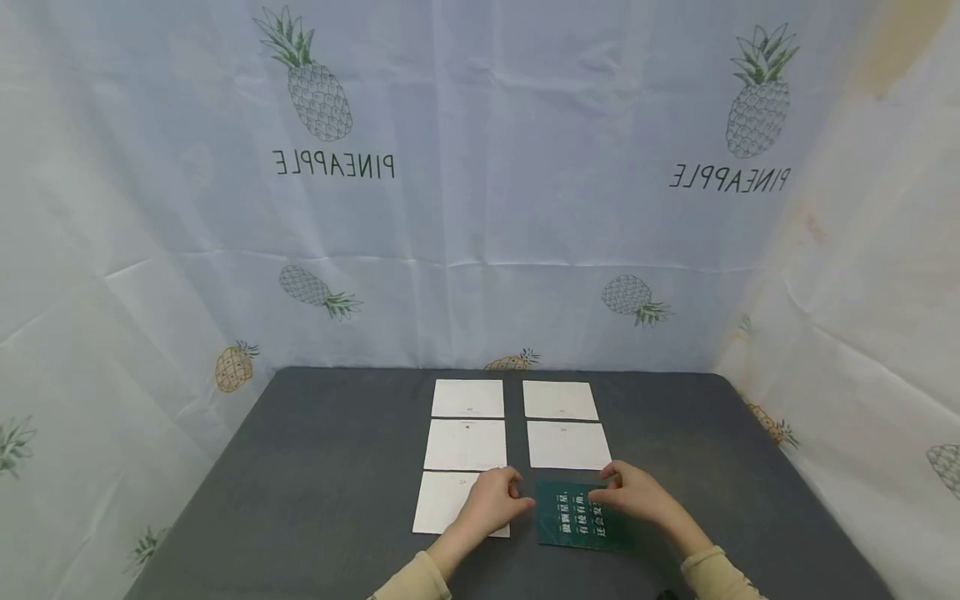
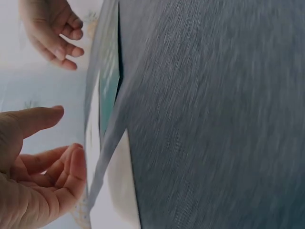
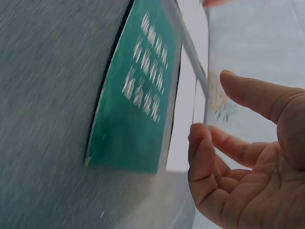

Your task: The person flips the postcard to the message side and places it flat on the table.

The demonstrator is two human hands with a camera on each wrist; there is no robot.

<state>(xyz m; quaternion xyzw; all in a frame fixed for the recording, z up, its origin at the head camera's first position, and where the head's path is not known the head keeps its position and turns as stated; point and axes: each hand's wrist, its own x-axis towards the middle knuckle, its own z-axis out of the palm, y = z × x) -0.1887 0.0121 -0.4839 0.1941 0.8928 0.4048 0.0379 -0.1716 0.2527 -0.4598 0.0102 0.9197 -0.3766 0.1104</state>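
A green card (image 1: 577, 517) with white writing lies flat at the near right of the cards on the dark table. Over its right edge hovers my right hand (image 1: 633, 493), thumb apart from the loosely bent fingers, nothing between them; the right wrist view shows the green card (image 3: 138, 95) beside that hand (image 3: 252, 157). My left hand (image 1: 489, 500) is above the near-left white card (image 1: 438, 504), overlapping its right part in the head view. In the left wrist view the left hand's (image 2: 38, 176) thumb and fingers are spread, holding nothing.
Two more white cards (image 1: 465, 444) continue the left column toward the back. Behind the green card, two white cards (image 1: 568, 446) form the right column. The dark table (image 1: 322, 500) ends at a hanging pineapple-print cloth (image 1: 480, 208), with cloth on both sides too.
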